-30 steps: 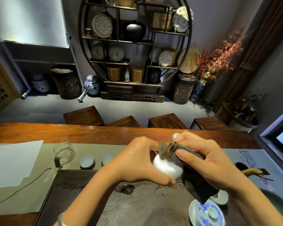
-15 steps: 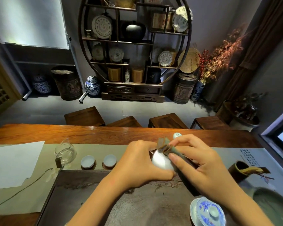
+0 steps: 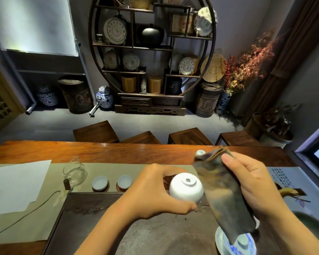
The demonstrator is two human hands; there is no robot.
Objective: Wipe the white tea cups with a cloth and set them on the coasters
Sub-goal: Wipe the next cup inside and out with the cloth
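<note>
My left hand grips a white tea cup above the dark tea tray, its foot ring turned toward me. Just right of the cup hangs a dark brown cloth, pinched in my right hand and apart from the cup. Two white cups stand upright on round dark coasters on the green runner, left of my left hand. Another small white cup peeks out behind the cloth's top.
A glass pitcher stands left of the two cups, white paper beyond it. A blue-and-white lidded bowl on a saucer sits under the cloth's lower end. Wooden stools line the table's far side.
The cloth has come away from the cup and now hangs to its right. My left hand has turned the cup so its base faces me.
</note>
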